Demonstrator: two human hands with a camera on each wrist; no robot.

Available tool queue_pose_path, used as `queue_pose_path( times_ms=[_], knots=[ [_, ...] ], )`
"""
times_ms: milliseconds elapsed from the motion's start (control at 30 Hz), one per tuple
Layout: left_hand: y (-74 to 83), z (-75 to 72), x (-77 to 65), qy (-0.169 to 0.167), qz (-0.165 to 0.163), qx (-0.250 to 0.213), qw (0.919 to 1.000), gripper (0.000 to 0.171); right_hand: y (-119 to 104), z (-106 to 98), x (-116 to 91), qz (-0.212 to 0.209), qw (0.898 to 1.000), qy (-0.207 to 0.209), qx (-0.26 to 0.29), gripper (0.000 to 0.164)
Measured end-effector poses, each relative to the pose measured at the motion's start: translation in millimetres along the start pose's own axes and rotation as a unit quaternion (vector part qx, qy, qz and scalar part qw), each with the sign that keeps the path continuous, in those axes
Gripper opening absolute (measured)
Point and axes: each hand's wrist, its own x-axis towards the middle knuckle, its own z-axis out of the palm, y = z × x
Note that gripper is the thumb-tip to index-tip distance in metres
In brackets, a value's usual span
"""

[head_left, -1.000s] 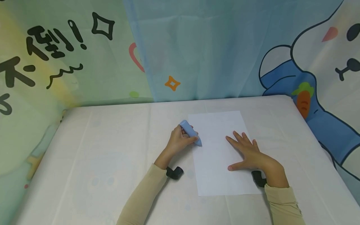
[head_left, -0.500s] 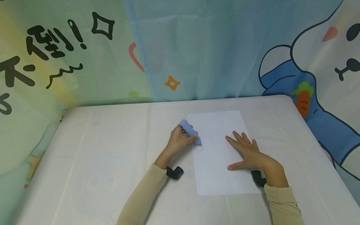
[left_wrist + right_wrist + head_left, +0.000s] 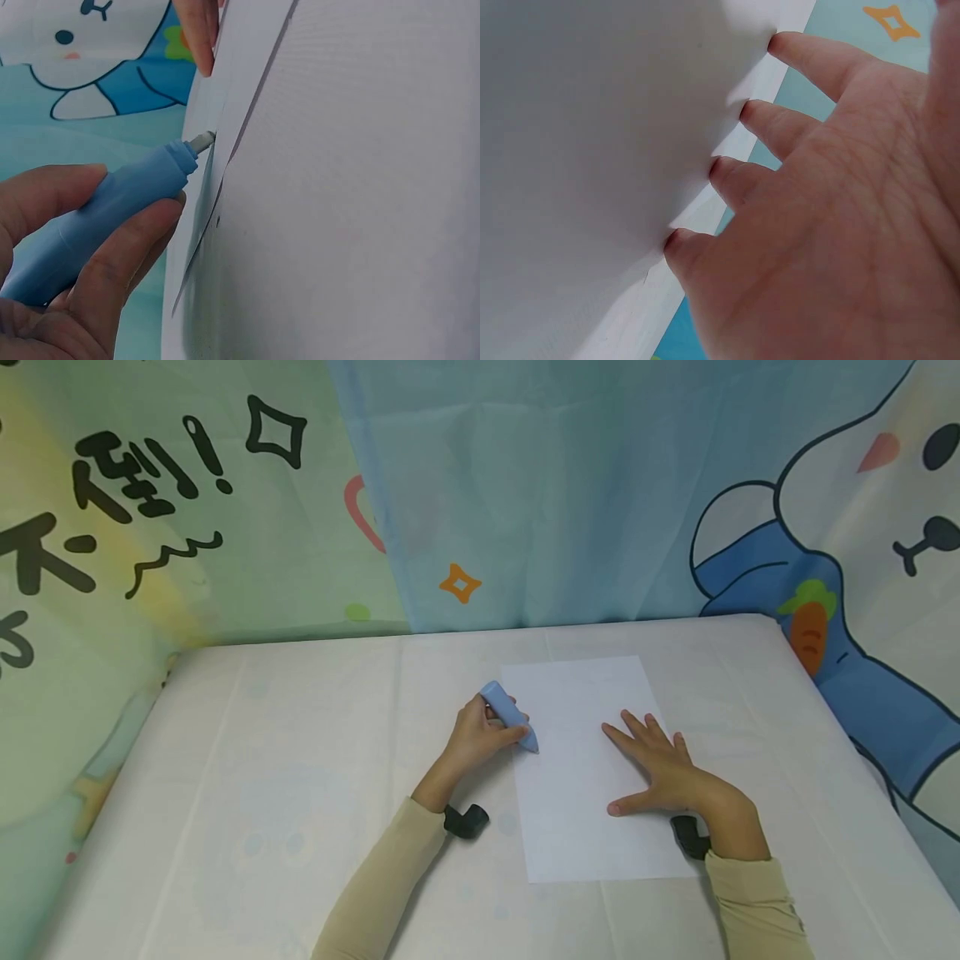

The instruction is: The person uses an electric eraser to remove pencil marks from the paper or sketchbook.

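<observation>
A sheet of white paper [image 3: 573,827] lies on the white-covered table. At its left edge my left hand [image 3: 476,737] grips a thick light-blue pen-shaped eraser [image 3: 124,206] between thumb and fingers. The eraser slants, its short greyish tip [image 3: 202,141] pointing down at the paper close to the edge; in the left wrist view the tip appears to meet the sheet. On the right half of the paper, my right hand [image 3: 660,770] rests with fingers spread. Its fingertips [image 3: 718,166] press on the sheet in the right wrist view, and it holds nothing.
The white cloth [image 3: 300,760] covers the table around the sheet. Behind the table hangs a printed backdrop [image 3: 570,510] with a cartoon animal at right. A black wrist-worn piece [image 3: 467,822] sits by the left cuff, another piece [image 3: 688,837] by the right.
</observation>
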Motion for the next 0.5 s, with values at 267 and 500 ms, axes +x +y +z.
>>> queue_pose_path(
  times_ms=[267, 500],
  knots=[
    [-1.0, -0.3, 0.2, -0.009, 0.004, 0.015, 0.9998, 0.043, 0.2, -0.8, -0.8, -0.004, 1.0, -0.003, 0.008, 0.113],
    [-0.7, 1.0, 0.9, -0.02, -0.003, 0.005, 0.9998, 0.042, 0.7, -0.6, -1.3, -0.002, 1.0, -0.003, 0.008, 0.114]
  ],
)
